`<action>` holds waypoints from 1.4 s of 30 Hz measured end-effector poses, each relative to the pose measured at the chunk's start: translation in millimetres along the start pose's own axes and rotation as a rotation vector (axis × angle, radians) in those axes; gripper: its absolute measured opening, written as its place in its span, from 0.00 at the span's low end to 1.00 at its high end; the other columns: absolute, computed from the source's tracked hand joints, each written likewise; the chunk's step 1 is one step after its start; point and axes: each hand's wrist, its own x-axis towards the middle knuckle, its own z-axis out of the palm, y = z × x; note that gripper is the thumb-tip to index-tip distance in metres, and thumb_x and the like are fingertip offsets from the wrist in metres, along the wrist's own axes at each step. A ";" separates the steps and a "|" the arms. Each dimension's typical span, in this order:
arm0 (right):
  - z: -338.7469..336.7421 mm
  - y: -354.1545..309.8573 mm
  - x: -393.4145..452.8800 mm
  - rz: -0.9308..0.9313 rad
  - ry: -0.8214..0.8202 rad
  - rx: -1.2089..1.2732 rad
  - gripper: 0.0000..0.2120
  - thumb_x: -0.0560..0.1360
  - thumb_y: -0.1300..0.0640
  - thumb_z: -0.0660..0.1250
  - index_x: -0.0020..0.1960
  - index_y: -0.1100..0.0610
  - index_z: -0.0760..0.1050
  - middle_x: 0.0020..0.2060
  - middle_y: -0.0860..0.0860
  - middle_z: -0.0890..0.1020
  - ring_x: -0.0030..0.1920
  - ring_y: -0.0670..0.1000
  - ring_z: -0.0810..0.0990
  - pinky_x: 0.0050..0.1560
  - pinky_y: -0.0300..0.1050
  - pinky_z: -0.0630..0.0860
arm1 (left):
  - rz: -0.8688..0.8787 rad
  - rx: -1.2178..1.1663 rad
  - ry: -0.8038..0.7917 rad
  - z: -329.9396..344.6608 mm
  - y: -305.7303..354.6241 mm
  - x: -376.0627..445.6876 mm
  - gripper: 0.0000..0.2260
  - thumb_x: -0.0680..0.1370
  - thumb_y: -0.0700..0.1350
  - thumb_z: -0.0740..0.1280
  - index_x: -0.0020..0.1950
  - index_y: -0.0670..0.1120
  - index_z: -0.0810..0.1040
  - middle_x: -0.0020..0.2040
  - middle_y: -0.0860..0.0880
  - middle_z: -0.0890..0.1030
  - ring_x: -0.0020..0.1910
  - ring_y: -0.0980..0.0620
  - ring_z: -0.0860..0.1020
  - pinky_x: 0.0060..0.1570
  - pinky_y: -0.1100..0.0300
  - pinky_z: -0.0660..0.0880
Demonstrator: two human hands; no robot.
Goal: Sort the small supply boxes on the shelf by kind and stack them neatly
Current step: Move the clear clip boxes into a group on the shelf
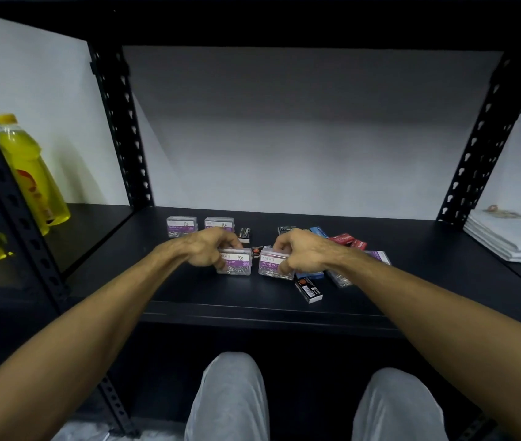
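Note:
On the black shelf (pixel 189 300), my left hand (pixel 208 246) grips a clear paper clip box (pixel 237 265) with a purple label. My right hand (pixel 300 249) grips a second clear paper clip box (pixel 272 265) just to its right. Two more clear paper clip boxes (pixel 182 226) (pixel 219 223) stand side by side at the back left. Another clear box (pixel 377 256) lies partly hidden behind my right wrist. Small black boxes (pixel 308 289) (pixel 245 233), blue boxes (pixel 318 231) (pixel 310 275) and red boxes (pixel 346 240) lie scattered around my right hand.
Yellow bottles (pixel 26 173) stand in the bay to the left, behind a black perforated post (pixel 119 128). A stack of white paper (pixel 514 237) lies at the right. Another post (pixel 482 144) rises at the back right. My knees in grey trousers (pixel 230 399) show below the shelf.

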 end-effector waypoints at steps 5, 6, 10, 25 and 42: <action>0.2 -18.0 8.8 -0.035 0.046 0.033 0.12 0.73 0.61 0.73 0.55 0.54 0.76 0.48 0.50 0.82 0.39 0.48 0.82 0.33 0.39 0.78 | -0.020 0.006 0.025 -19.2 -16.5 -12.8 0.21 0.71 0.32 0.74 0.60 0.48 0.78 0.52 0.49 0.83 0.51 0.50 0.82 0.54 0.57 0.77; 1.1 -22.8 12.0 -0.046 0.058 0.031 0.13 0.73 0.60 0.73 0.56 0.54 0.76 0.49 0.50 0.82 0.41 0.47 0.82 0.33 0.38 0.78 | -0.032 0.012 0.028 -24.4 -22.4 -15.9 0.21 0.71 0.32 0.73 0.60 0.48 0.78 0.52 0.49 0.83 0.52 0.50 0.81 0.54 0.57 0.77; 9.5 -41.2 31.0 -0.085 0.095 0.026 0.15 0.75 0.59 0.72 0.60 0.54 0.76 0.52 0.50 0.81 0.43 0.46 0.79 0.36 0.36 0.72 | -0.088 0.041 0.069 -44.6 -49.4 -29.4 0.21 0.70 0.33 0.74 0.59 0.49 0.79 0.52 0.49 0.83 0.52 0.51 0.81 0.55 0.55 0.78; 45.1 -64.8 107.7 -0.084 0.175 -0.011 0.24 0.76 0.59 0.70 0.71 0.55 0.71 0.66 0.53 0.77 0.61 0.53 0.78 0.62 0.47 0.75 | -0.129 -0.015 0.166 -69.8 -117.5 -13.5 0.24 0.70 0.31 0.72 0.62 0.52 0.80 0.56 0.52 0.82 0.55 0.52 0.79 0.59 0.56 0.76; 45.9 -64.5 124.9 -0.136 0.176 0.019 0.27 0.76 0.59 0.70 0.74 0.55 0.68 0.70 0.53 0.73 0.67 0.53 0.74 0.65 0.44 0.70 | -0.107 -0.004 0.148 -71.4 -122.9 -3.8 0.26 0.71 0.34 0.73 0.64 0.54 0.78 0.59 0.53 0.81 0.57 0.53 0.79 0.64 0.51 0.75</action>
